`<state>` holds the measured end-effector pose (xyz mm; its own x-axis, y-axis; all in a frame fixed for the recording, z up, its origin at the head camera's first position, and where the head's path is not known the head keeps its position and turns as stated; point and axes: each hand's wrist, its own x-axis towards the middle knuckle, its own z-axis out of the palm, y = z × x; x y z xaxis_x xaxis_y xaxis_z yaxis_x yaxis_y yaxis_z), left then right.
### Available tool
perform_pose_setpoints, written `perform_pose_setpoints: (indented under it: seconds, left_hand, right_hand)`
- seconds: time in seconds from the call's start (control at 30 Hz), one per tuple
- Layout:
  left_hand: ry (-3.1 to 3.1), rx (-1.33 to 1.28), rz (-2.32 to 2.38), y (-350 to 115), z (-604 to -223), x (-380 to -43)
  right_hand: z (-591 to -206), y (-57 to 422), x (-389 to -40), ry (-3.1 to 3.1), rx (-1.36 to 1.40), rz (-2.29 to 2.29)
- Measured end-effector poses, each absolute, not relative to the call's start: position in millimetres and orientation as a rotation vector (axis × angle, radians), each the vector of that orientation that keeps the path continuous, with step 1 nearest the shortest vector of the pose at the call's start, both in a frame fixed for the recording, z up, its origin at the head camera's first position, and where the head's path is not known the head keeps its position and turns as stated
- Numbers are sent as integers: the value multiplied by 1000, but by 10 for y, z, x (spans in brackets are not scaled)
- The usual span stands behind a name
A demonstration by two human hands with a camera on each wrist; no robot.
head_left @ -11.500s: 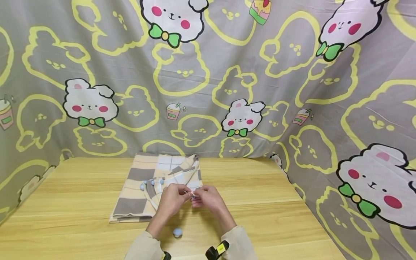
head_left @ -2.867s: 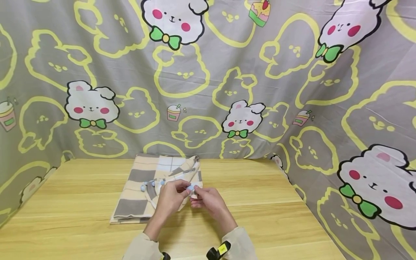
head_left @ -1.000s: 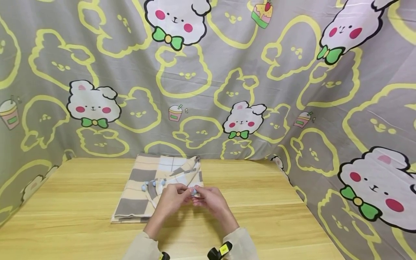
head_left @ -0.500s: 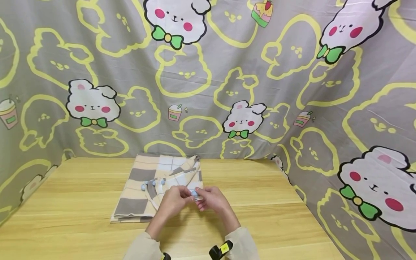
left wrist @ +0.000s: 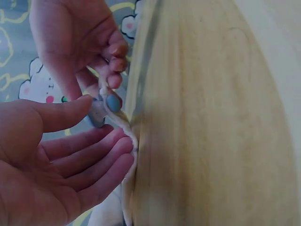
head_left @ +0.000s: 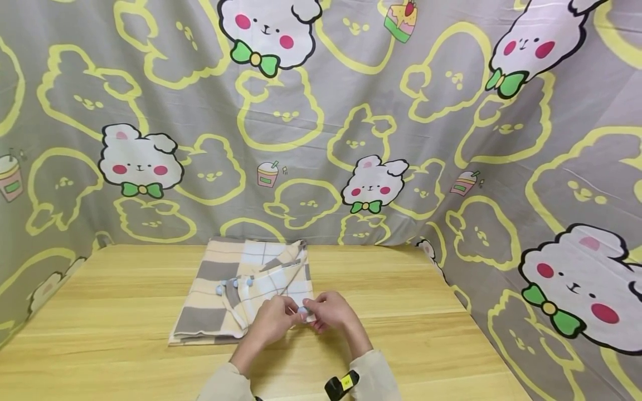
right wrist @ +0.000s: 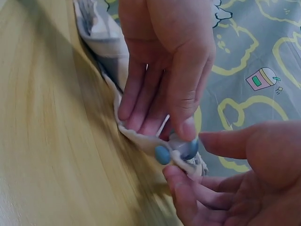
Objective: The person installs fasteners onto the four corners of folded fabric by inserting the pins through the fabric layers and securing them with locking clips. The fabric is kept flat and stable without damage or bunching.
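A plaid blanket [head_left: 210,295] in beige, grey and white lies folded, its near right corner raised between both hands. At that corner sits a light blue mushroom-shaped quilt clip [head_left: 302,310]; in the right wrist view one blue cap [right wrist: 162,154] shows on one face of the cloth and another on the opposite face. My left hand [head_left: 273,318] pinches the clip with its thumb, the other fingers extended along the cloth. My right hand [head_left: 333,310] grips the corner's edge, with its thumb [right wrist: 221,143] beside the clip and its fingers below.
Several more blue clips [head_left: 236,283] sit along a turned-back flap of the blanket to the left. The wooden table [head_left: 401,340] ends at a patterned curtain [head_left: 311,167] at the back and sides. A black band [head_left: 341,384] circles the right wrist.
The loose clip that lay near me on the table is gone from there and a clip is at the corner. Both hands have lowered slightly towards me, bringing the corner along.
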<state>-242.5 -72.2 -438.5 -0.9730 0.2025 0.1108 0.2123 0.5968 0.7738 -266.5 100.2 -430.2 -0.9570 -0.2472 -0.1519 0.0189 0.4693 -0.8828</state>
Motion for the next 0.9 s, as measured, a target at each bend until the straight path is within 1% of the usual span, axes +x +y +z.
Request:
perform_pose_setpoints:
  seconds: [0.23, 0.5, 0.9]
  left_hand:
    - [-2823, -415, -1258, -690, -4412, -2409]
    - [-2786, -451, -1250, -646, -4453, -2392]
    - [-2843, -456, -1251, -692, -4377, -2393]
  right_hand:
    - [-4288, 1022, -2690, 2662, -153, -1385]
    - [-4292, 1007, -2701, 2545, -247, -1500]
    - [-4307, 1013, -2695, 2567, -297, -1402]
